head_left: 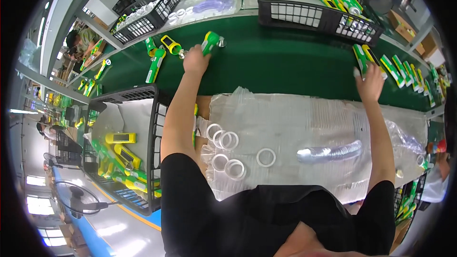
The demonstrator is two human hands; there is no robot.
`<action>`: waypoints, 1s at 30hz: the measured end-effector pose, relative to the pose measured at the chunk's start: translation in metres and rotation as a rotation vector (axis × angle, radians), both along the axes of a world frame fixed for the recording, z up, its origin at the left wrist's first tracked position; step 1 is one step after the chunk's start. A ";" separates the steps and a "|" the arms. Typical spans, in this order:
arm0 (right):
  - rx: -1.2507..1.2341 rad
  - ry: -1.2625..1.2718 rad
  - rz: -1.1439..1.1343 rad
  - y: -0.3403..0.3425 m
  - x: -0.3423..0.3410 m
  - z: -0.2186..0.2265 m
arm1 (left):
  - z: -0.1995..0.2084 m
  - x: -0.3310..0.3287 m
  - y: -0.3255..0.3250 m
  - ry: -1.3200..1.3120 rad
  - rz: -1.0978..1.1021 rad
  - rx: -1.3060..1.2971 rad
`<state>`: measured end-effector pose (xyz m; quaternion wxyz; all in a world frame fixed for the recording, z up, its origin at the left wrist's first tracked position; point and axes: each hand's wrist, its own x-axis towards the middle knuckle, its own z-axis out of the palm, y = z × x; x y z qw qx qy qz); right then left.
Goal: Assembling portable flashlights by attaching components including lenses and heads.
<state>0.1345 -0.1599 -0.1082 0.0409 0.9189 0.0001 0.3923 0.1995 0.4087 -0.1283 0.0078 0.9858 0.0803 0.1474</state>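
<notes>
My left hand (195, 60) reaches over the green belt with its fingers closed round a green and yellow flashlight (210, 43). A small shiny round piece (221, 42) sits at that flashlight's end. Just left of this hand lies a yellow flashlight body (171, 44) with a dark panel, and a green one (155, 65) lies beyond it. On the belt's right side, my right hand (370, 84) grips the near end of a green flashlight (360, 58). A yellow flashlight (372, 56) with a dark panel lies against the same fingers, partly covered by them.
White rings (266, 157) and a row of nested clear discs (331, 152) lie on the plastic-covered table (285, 119). Black crates stand at left (154, 138) and far right (295, 14), holding flashlights. More flashlights (404, 70) line the belt's right end. A fan (76, 197) stands lower left.
</notes>
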 end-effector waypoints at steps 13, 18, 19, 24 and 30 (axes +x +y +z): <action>1.960 0.723 0.963 0.147 -0.180 0.050 | 0.048 -0.244 -0.238 0.419 -0.707 -1.228; 1.853 1.083 1.098 0.127 -0.258 0.046 | 0.033 -0.257 -0.244 0.378 -0.740 -1.698; 1.865 1.106 1.046 0.136 -0.272 0.043 | 0.024 -0.257 -0.251 0.503 -0.754 -1.783; 1.808 1.420 1.112 0.139 -0.300 0.033 | 0.058 -0.296 -0.269 0.793 -0.798 -1.924; 1.735 1.167 1.021 0.153 -0.311 0.025 | 0.046 -0.320 -0.246 -0.161 -1.185 -1.186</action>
